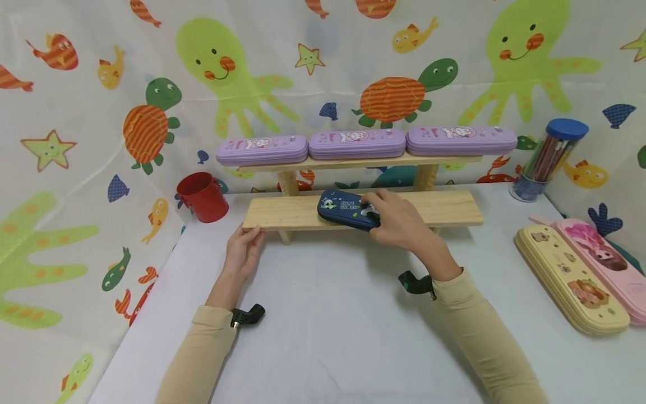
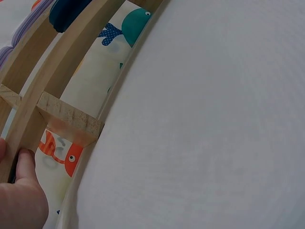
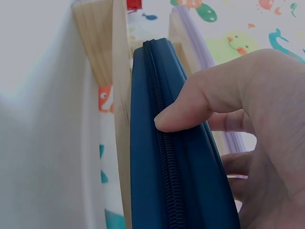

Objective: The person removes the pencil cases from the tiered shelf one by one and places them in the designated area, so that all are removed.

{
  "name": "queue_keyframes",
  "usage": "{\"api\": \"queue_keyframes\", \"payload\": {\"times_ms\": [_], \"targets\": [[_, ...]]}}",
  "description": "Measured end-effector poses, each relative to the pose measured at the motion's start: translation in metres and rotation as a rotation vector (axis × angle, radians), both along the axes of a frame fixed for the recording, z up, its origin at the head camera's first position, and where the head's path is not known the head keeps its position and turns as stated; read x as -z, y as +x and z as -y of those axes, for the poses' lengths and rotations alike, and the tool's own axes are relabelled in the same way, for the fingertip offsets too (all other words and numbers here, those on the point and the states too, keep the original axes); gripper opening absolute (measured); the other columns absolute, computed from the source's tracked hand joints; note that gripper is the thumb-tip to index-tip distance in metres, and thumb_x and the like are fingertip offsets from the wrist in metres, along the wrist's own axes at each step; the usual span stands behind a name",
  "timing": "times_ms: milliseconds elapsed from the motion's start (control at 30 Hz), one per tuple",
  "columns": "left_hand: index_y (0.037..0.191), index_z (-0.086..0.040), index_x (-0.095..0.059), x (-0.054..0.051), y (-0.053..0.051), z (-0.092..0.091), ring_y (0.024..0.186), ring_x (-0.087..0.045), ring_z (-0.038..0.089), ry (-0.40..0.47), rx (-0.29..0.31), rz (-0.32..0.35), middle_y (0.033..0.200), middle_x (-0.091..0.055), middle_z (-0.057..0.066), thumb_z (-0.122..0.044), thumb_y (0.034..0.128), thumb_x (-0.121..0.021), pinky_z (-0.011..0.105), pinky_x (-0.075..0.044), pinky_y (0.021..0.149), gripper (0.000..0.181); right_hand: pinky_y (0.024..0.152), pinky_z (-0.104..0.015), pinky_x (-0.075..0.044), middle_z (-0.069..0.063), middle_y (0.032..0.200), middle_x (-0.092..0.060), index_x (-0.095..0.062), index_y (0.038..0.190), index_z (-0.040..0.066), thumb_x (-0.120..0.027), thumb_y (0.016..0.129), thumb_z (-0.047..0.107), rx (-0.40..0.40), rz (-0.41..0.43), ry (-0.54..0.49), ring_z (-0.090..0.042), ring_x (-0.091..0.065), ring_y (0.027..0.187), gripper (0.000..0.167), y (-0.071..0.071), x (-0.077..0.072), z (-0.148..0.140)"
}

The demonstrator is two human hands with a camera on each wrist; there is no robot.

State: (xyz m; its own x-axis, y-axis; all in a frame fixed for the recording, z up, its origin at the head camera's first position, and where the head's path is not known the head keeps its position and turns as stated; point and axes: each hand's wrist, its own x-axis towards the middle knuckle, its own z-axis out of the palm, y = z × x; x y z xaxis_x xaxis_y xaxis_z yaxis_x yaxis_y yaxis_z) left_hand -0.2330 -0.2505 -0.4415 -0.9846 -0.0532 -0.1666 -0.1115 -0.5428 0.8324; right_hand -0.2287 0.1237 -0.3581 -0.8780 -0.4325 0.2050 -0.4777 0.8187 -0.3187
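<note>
A navy pencil case [image 1: 339,209] with a panda print lies slightly askew over the lower board of a two-tier wooden shelf [image 1: 454,210]. My right hand [image 1: 398,219] grips it at its right end; in the right wrist view the thumb lies on the black zipper of the pencil case [image 3: 147,143], with the fingers on its far side. At the shelf's left end, my left hand [image 1: 244,251] holds the front corner of the lower board. The left wrist view shows the left thumb [image 2: 27,167] against the board's underside.
Three purple pencil cases [image 1: 357,144] stand in a row on the upper board. A red bucket [image 1: 203,196] is left of the shelf. To the right are a pen jar with a blue lid [image 1: 550,157], a yellow pencil case [image 1: 570,280] and a pink one [image 1: 605,258].
</note>
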Motion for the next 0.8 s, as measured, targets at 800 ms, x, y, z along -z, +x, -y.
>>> {"api": "queue_keyframes", "payload": {"times_ms": [800], "targets": [[0.159, -0.01, -0.018, -0.001, -0.001, 0.0, 0.148, -0.033, 0.015, 0.035, -0.002, 0.001, 0.165, -0.024, 0.006, 0.002, 0.1022, -0.045, 0.017, -0.042, 0.113, 0.064, 0.084, -0.051, -0.054, -0.017, 0.126, -0.057, -0.052, 0.132, 0.011, -0.066, 0.073, 0.008, 0.135, 0.029, -0.012, -0.032, -0.057, 0.102, 0.06, 0.021, -0.001, -0.059]]}}
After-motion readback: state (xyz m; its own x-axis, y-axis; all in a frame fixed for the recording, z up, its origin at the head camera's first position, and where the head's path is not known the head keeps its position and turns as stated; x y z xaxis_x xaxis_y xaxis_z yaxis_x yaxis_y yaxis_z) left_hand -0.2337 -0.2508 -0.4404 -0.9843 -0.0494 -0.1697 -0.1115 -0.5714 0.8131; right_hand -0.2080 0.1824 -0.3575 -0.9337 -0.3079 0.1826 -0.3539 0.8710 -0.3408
